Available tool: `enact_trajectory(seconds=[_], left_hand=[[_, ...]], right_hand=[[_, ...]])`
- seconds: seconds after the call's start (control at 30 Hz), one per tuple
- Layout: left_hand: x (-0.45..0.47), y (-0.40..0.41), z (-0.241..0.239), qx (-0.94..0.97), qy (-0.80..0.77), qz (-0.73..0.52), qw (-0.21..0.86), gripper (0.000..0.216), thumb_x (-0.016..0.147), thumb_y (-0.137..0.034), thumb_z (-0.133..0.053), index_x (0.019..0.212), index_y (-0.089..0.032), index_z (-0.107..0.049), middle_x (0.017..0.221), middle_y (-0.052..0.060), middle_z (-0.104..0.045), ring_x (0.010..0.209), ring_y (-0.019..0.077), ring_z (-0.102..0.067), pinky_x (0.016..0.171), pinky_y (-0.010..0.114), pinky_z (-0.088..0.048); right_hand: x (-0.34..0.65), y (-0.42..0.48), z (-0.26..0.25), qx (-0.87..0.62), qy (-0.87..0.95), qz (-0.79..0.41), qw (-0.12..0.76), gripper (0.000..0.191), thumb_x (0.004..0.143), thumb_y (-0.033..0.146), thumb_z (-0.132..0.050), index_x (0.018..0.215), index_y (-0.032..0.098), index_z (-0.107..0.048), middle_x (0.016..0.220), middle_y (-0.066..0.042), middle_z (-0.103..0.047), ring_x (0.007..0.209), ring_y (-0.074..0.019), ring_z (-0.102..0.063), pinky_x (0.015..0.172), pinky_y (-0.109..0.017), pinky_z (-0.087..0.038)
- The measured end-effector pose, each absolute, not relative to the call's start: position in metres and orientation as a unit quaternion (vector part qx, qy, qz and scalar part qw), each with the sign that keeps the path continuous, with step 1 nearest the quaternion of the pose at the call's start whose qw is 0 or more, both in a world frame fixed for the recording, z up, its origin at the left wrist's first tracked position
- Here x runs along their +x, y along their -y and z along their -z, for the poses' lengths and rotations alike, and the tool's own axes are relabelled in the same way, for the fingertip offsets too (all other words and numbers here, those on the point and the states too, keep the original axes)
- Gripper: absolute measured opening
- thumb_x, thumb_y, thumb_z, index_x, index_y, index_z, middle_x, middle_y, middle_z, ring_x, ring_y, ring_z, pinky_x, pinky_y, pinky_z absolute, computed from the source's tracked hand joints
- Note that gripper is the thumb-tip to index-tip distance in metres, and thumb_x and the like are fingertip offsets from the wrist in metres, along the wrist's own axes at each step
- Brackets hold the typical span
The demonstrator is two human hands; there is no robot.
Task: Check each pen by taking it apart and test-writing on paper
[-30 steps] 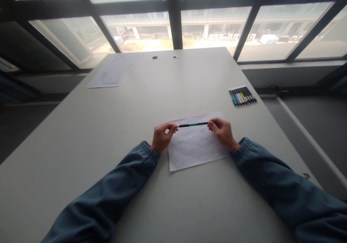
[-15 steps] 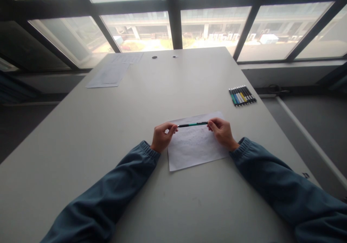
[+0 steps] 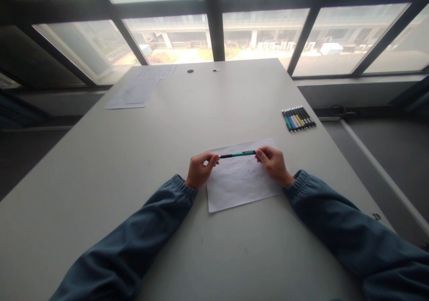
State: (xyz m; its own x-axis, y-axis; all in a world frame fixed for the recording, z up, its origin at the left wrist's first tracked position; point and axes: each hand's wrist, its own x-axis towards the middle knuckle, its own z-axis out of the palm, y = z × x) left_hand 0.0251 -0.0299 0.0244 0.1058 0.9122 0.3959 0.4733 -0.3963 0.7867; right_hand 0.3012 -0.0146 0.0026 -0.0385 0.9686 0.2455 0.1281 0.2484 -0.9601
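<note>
A green and black pen (image 3: pixel 237 154) is held level between my two hands, above a white sheet of paper (image 3: pixel 234 193) with faint marks on it. My left hand (image 3: pixel 201 169) pinches the pen's tip end between thumb and fingers. At the other end, beside the clip, my right hand (image 3: pixel 272 163) pinches the pen too. Farther off to the right lies a row of several pens (image 3: pixel 299 119), side by side, with green, blue, white, yellow and black barrels.
More paper sheets (image 3: pixel 132 93) lie at the far left of the white table (image 3: pixel 100 167). Two round holes, one a dark cable hole (image 3: pixel 190 71), sit near the far edge. Beyond the table stand large windows (image 3: pixel 167 37) in dark frames.
The pen has rolled slightly between the fingers, so its clip now shows along the upper edge. Both hands stay in nearly the same place.
</note>
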Motion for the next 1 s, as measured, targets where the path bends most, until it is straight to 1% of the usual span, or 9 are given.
enact_trajectory(seconds=[0.37, 0.57, 1.0], left_hand=[[0.0261, 0.0302, -0.0266, 0.706, -0.487, -0.453, 0.245, 0.037, 0.095, -0.04, -0.06, 0.069, -0.017, -0.071, 0.065, 0.003, -0.072, 0.057, 0.0126, -0.064, 0.06, 0.024, -0.051], [0.0258, 0.0298, -0.0259, 0.705, -0.489, -0.449, 0.248, 0.038, 0.095, -0.041, -0.059, 0.068, -0.016, -0.071, 0.065, 0.003, -0.072, 0.057, 0.0129, -0.065, 0.059, 0.024, -0.051], [0.0246, 0.0298, -0.0249, 0.71, -0.485, -0.443, 0.254, 0.044, 0.097, -0.043, -0.056, 0.066, -0.016, -0.07, 0.061, 0.003, -0.07, 0.054, 0.012, -0.063, 0.057, 0.023, -0.05]], right_hand=[[0.3006, 0.016, -0.007, -0.467, 0.611, -0.39, 0.506, 0.036, 0.091, 0.05, -0.063, 0.077, 0.018, -0.068, 0.066, -0.002, -0.064, 0.061, -0.0155, -0.058, 0.06, -0.028, -0.047], [0.3008, 0.0155, -0.0056, -0.463, 0.619, -0.388, 0.502, 0.035, 0.093, 0.048, -0.062, 0.076, 0.018, -0.067, 0.065, -0.001, -0.062, 0.06, -0.0147, -0.057, 0.059, -0.027, -0.045], [0.3016, 0.0163, -0.0076, -0.468, 0.628, -0.378, 0.493, 0.038, 0.093, 0.05, -0.06, 0.073, 0.018, -0.065, 0.063, -0.001, -0.061, 0.058, -0.0146, -0.056, 0.058, -0.028, -0.045]])
